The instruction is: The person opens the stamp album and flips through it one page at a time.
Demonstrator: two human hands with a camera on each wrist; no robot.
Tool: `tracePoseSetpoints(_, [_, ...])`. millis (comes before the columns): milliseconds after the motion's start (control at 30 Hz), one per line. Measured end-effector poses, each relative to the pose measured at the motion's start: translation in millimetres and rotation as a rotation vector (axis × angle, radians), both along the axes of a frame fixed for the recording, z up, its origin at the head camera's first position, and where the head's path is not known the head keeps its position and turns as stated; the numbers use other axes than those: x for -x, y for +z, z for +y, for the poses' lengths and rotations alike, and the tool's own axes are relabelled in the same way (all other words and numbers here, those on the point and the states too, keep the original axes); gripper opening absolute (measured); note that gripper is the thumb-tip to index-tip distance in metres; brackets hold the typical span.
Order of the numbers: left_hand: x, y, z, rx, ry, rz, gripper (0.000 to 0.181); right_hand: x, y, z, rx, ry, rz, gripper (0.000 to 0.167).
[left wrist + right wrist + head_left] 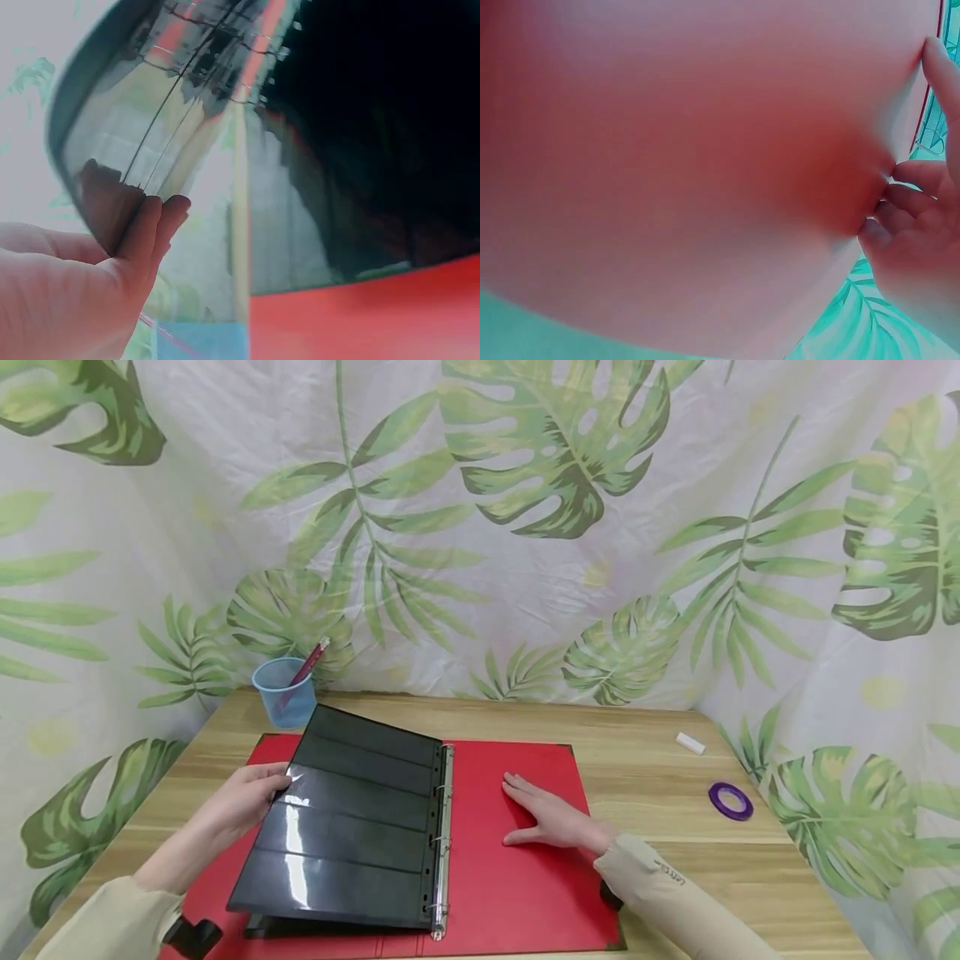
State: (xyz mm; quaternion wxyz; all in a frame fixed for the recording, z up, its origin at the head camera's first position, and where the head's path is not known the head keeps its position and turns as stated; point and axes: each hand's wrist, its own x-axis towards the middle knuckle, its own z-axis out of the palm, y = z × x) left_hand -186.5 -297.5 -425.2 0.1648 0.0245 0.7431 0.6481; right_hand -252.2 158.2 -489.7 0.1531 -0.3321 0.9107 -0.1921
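Observation:
A red ring binder (pixel 517 893) lies spread on the table, its metal rings (pixel 442 843) along the middle. Black pocket pages (pixel 352 802) with clear horizontal strips hang on those rings. My left hand (pixel 251 789) pinches the outer left edge of the top page between thumb and fingers, and that page is lifted and tilted. In the left wrist view more black pages (pixel 375 150) lie beneath the raised one. My right hand (pixel 551 817) rests on the red right cover with its fingers spread; the right wrist view shows the fingertips touching the cover (pixel 667 172).
Behind the binder at the left stands a blue translucent cup (pixel 288 697) with a dark red pencil-like stick (pixel 311 662) in it. On the right side of the table lie a white eraser-like block (pixel 690 743) and a purple tape roll (pixel 716 802). A leaf-print curtain (pixel 525 568) hangs behind.

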Motion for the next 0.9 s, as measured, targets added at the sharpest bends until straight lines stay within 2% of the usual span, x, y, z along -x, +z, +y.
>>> tracePoseSetpoints(100, [-0.7,-11.4,-3.6,0.011,0.016,-0.008,0.045,-0.2,1.1,-0.7,0.006,0.008,0.002,0.091])
tracePoseSetpoints(167, [-1.4,-18.0,-4.2,0.059,0.04,0.001,0.042,-0.3,1.5,-0.8,0.004,0.007,-0.001,0.091])
tracePoseSetpoints(400, [-3.5,-32.0,-4.7,0.462,0.167,0.105,0.054,-1.4,1.1,-0.5,-0.002,-0.002,-0.005,0.091])
tracePoseSetpoints(600, [-5.6,-38.3,-1.0,0.605,0.207,0.18,0.059,-1.1,1.1,-0.8,0.001,0.003,0.005,0.09])
tracePoseSetpoints(733, [-7.5,-41.9,5.2,0.685,0.24,0.28,0.059,-1.3,1.5,-1.1,0.004,0.009,0.015,0.09])
tracePoseSetpoints(900, [-7.4,-49.7,9.4,0.806,0.254,0.44,0.057,-1.7,2.4,-1.4,0.007,0.008,0.017,0.09])
